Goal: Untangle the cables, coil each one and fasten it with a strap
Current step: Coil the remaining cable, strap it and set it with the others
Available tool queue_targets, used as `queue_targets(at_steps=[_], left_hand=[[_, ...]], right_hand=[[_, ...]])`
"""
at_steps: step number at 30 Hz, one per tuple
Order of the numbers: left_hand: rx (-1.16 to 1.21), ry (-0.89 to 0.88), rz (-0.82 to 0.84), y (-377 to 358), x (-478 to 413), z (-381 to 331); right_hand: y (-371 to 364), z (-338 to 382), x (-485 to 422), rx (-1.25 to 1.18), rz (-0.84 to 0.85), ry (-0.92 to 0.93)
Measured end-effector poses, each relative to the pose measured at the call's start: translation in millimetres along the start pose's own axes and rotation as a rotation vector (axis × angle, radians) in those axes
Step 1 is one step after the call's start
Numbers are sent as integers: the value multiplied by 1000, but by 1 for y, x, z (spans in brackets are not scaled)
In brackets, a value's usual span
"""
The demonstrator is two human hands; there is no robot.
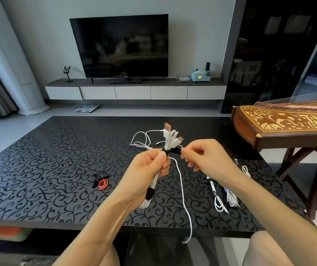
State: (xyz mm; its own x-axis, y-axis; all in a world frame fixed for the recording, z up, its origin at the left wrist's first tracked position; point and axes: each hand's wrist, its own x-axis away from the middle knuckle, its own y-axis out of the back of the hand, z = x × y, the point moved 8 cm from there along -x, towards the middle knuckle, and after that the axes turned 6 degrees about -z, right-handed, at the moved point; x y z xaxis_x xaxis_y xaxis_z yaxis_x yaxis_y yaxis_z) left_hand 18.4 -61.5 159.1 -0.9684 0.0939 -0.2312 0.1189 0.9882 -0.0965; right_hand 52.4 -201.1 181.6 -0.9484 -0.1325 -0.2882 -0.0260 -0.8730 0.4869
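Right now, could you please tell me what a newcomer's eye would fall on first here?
At centre, the left hand grips a coiled white cable while the right hand pinches a black strap around it. Behind stands a dark television; at right, an ornate wooden stringed instrument.

The surface [38,169] before you is black and mostly matt, and its scrolling vine pattern catches the light with a slight sheen. The white cable bundle [170,140] has a smooth, faintly glossy sheath that looks like plastic. Its USB plug [167,126] has a white plastic shell. The black strap [167,152] round the bundle looks like soft, fuzzy, matt cloth. The red strap [103,184] looks smoother. The zither [280,121] is polished, lacquered wood with pale inlay. The television [123,47] screen is glossy and reflective.
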Motion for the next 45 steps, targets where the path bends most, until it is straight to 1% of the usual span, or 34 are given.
queue_targets(at_steps=[3, 5, 8, 10, 12, 14, 17, 18, 20, 22, 23, 26, 28, 30, 33, 35, 36, 38, 39, 40, 41, 42, 43, 45], left_hand=[[-38, -18, -120, 5, 0, 2], [-107, -39, -212, 12, -1, 3], [-327, -105, -357, 21, 0, 4], [-513, -188, -435, 23, 1, -1], [-613, -256, -462, 21, 4, -4], [-692, -320, -463, 18, 6, -5], [-922, -480, -460, 10, 9, -8], [-974, -518, -447, 7, 10, -9], [-1054, -607, -387, -3, 10, -8], [-1096, -690, -276, -15, 12, -4], [-1100, -712, -226, -19, 12, -2], [-1138, -699, -114, -24, 11, 7], [-1087, -682, -65, -23, 14, 11], [-1037, -604, -33, -22, 14, 17], [-964, -532, -11, -24, 8, 20], [-862, -458, -19, -26, 5, 19], [-783, -389, -40, -24, 4, 18], [-568, -184, -78, -17, 1, 24], [-441, -89, -72, -16, -1, 28], [-320, -4, -55, -17, -2, 33], [-217, 70, -33, -18, -4, 37], [-143, 127, -12, -20, -5, 40], [-92, 169, 11, -20, -4, 42], [-19, 222, 51, -22, -3, 44]], right_hand=[[-5, -6, 6, 24, -70, 10], [-6, -5, 13, 109, -121, 49], [-11, 8, 34, 245, -170, 152], [-15, 14, 44, 259, -189, 186], [-19, 14, 48, 252, -190, 176], [-23, 16, 51, 228, -181, 155], [-24, 21, 50, 189, -135, 105], [-23, 22, 48, 121, -117, 55], [-21, 18, 42, -114, -75, -106], [-22, 12, 39, -304, -26, -270], [-24, 9, 38, -361, 5, -338], [-29, 0, 36, -526, 77, -509], [-31, -8, 36, -605, 106, -612], [-33, -15, 37, -626, 130, -673], [-37, -18, 40, -590, 195, -679], [-27, -18, 40, -566, 222, -648], [-16, -20, 37, -556, 180, -613], [16, -29, 27, -508, -18, -500], [27, -33, 24, -467, -106, -430], [31, -35, 24, -431, -138, -366], [25, -35, 24, -425, -106, -316], [13, -36, 26, -458, -32, -276], [1, -37, 27, -538, 48, -256], [-12, -38, 26, -689, 148, -253]])
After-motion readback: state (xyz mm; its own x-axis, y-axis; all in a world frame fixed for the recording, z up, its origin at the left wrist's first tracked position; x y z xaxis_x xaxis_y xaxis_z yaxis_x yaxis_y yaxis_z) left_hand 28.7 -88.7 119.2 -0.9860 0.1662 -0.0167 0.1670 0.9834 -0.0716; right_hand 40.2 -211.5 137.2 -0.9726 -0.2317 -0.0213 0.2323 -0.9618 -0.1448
